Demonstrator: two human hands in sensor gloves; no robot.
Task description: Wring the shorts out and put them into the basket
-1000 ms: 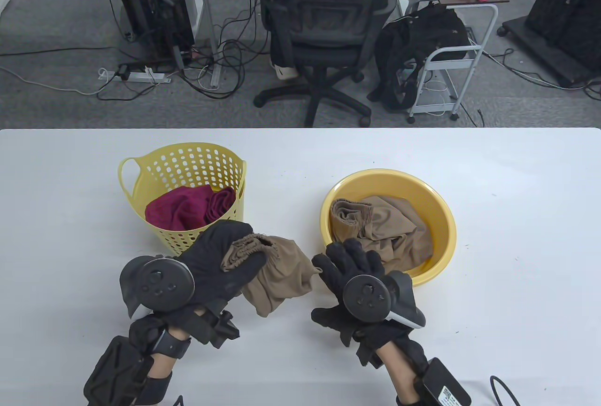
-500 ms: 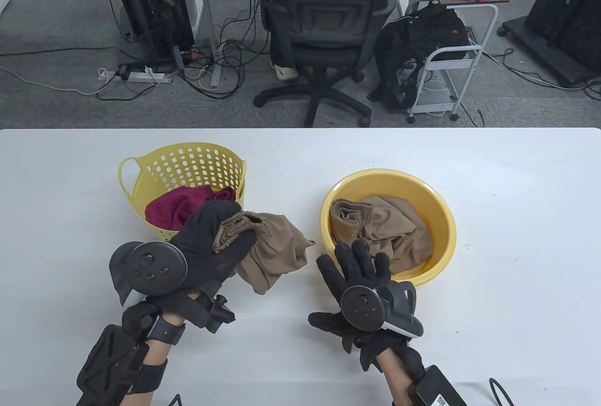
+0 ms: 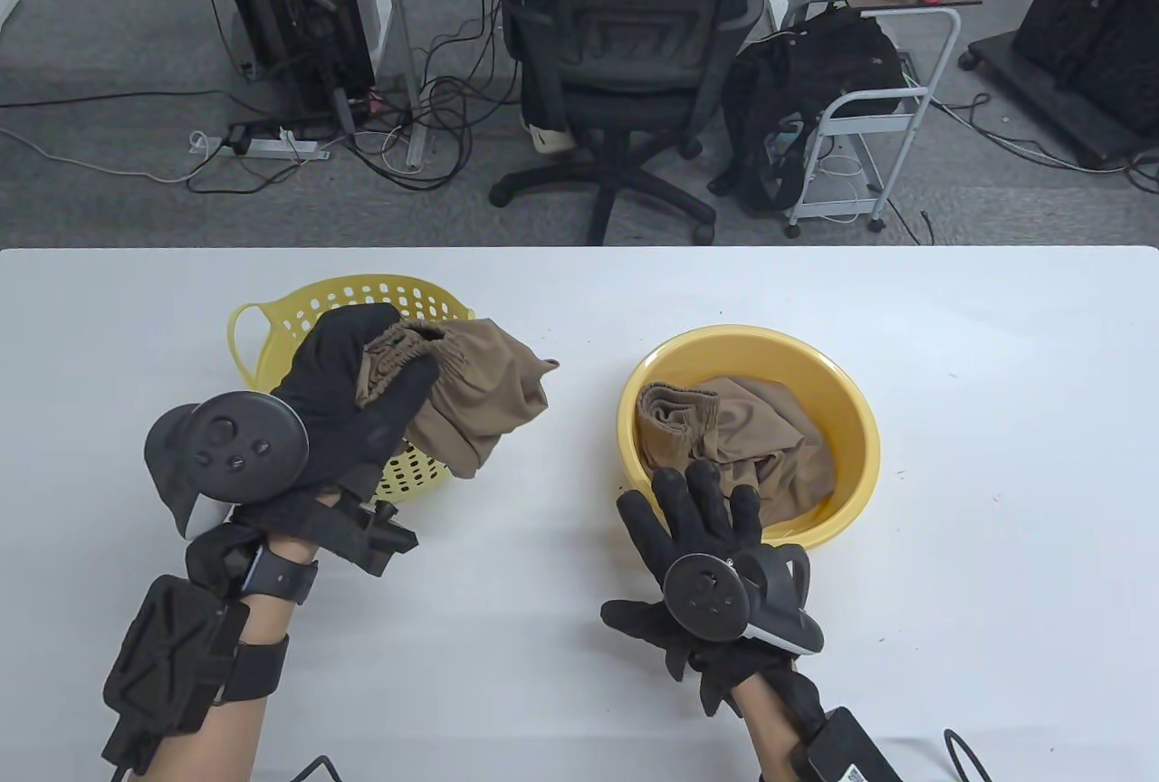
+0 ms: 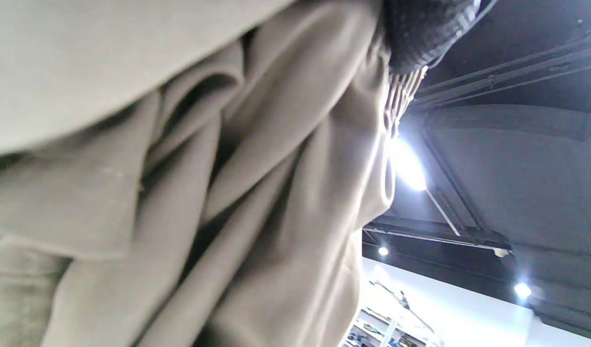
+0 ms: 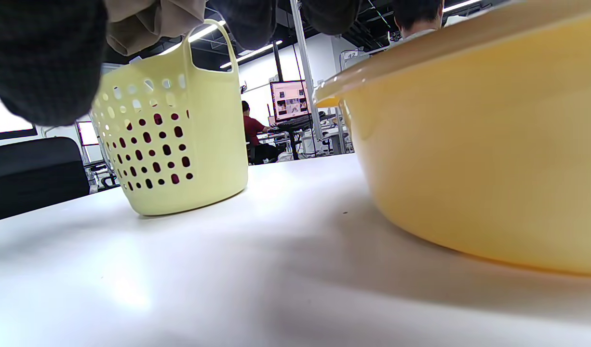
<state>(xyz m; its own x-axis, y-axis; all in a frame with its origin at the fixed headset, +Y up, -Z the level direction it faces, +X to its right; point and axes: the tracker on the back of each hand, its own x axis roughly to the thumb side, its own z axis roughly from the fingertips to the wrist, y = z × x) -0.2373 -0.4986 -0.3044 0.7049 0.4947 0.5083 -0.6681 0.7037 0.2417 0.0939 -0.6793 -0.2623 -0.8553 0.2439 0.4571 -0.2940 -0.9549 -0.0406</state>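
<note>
Table view showed the left hand (image 3: 349, 402) gripping tan shorts (image 3: 475, 397) above the basket (image 3: 263, 338), drop pending; the right hand (image 3: 702, 529), fingers spread, reached toward another pair in the basin (image 3: 851, 420).

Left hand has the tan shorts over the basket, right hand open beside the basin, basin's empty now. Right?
Not quite: the basin is not empty, another tan garment lies in it, as the table view shows. The left hand does hold the tan shorts over the basket, right hand open.

No legible text anywhere.
</note>
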